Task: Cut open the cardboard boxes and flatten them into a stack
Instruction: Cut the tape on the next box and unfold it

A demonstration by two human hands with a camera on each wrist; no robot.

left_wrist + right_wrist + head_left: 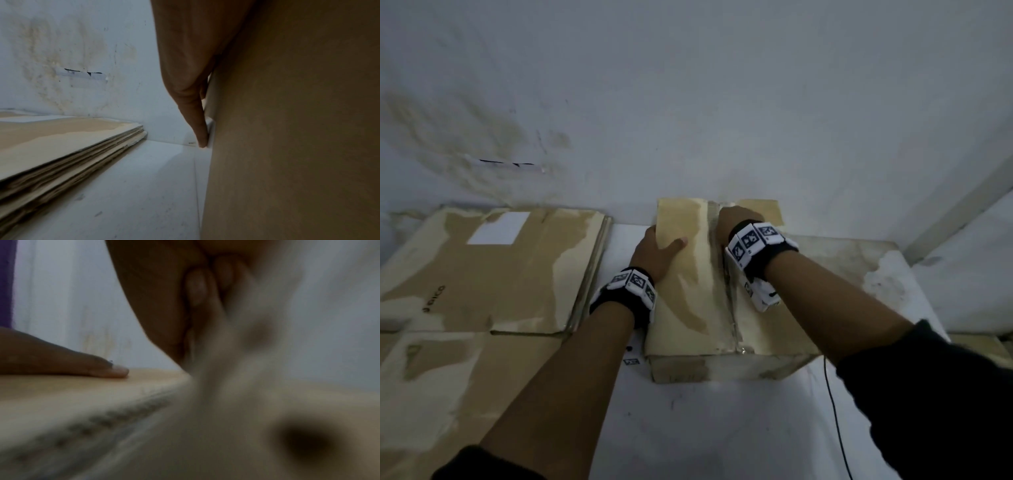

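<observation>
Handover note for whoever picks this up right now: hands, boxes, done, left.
Left hand: holds the left edge of the upright box, thumb on top, fingers down its side.
Right hand: fingers curled at the far end of the taped centre seam; what its grip holds cannot be made out, the wrist view is blurred.
Done: flattened stack lies on the table to the left of the box.
Left: open this box's seam, flatten it, add it to the stack.
</observation>
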